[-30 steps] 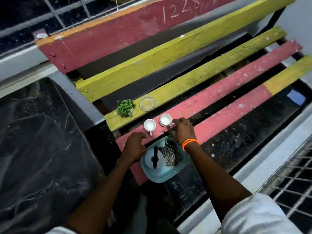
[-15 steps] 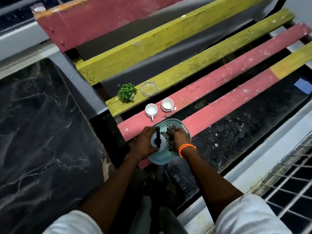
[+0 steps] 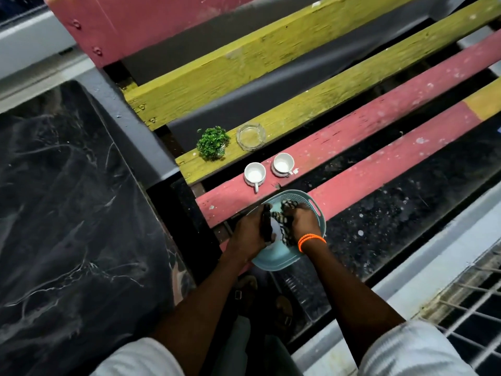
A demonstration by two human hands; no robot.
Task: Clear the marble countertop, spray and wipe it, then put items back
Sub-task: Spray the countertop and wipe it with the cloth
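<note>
My left hand (image 3: 250,234) is curled around the black head of a spray bottle (image 3: 267,226), fingers wrapped about it, with the bottle's white body showing just under my palm. My right hand (image 3: 303,222) is bunched down on a dark-and-light striped cloth (image 3: 284,226), fingers closed into its folds; the orange bands (image 3: 311,240) sit on that wrist. Both hands are inside the pale blue plastic basket (image 3: 311,204), almost touching each other, with the bottle to the left of the cloth. The basket rests on the nearest pink slat (image 3: 379,172) of a painted wooden bench, its near edge hanging off toward me.

Just beyond the basket, on the next pink slat, stand two small white cups (image 3: 254,173), side by side and upright, the left one with its handle pointing back at me; the right cup (image 3: 283,164) seems to sit on a saucer. Further back, on the yellow slat (image 3: 339,99), a little green potted plant (image 3: 212,142) stands just beside a clear glass ashtray (image 3: 250,136).

The marble countertop (image 3: 67,213), dark with white veining, lies well off to my left, apart from both hands, with a grey ledge (image 3: 130,126) between it and the bench. My white sleeves (image 3: 412,351) show at the bottom edge
</note>
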